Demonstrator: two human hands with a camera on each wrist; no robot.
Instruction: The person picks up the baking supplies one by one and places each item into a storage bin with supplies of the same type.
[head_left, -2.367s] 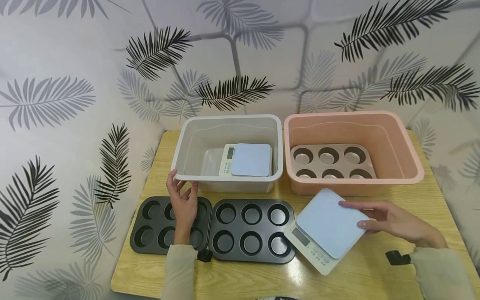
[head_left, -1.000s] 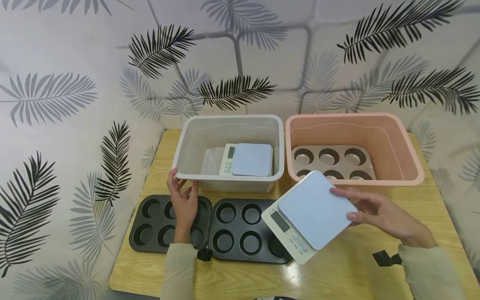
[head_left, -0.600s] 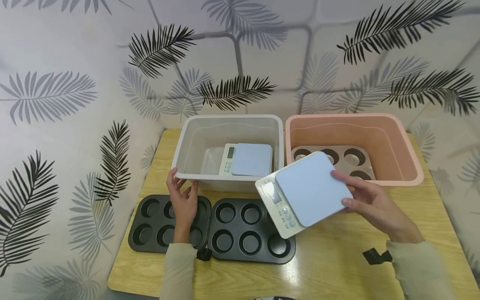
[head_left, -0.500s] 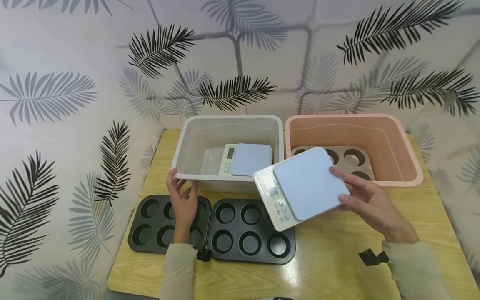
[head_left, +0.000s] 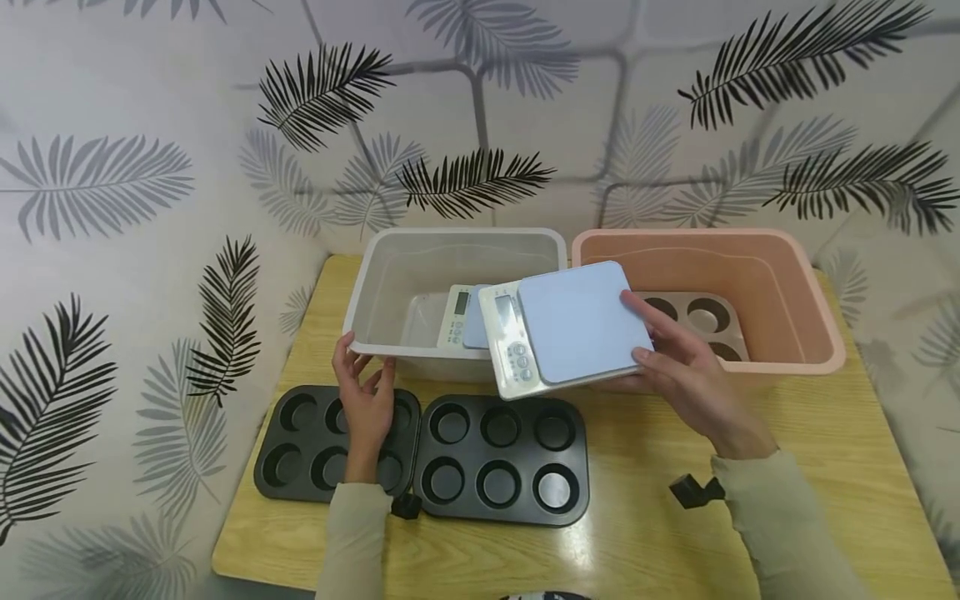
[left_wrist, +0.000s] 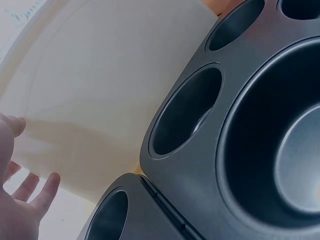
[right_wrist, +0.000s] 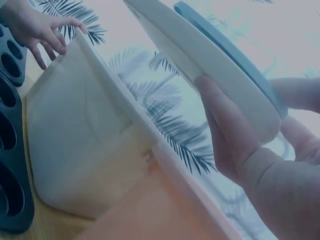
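Moved toward eleven o'clock, the scale (head_left: 581,325) is edge-pinched aloft by the right hand (head_left: 690,379), seemingly to free its far end, near four o'clock of the white tub (head_left: 435,363), whose seven-o'clock corner is lightly gripped by the left hand (head_left: 369,408), probably for steadiness.

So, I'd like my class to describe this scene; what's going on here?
A person's right grip holds a kitchen scale up at a tilt, while the left grip touches a corner of the grey tub. A second scale lies inside that tub. The pink tub holds a brown muffin pan; two dark muffin pans sit in front, on the table.
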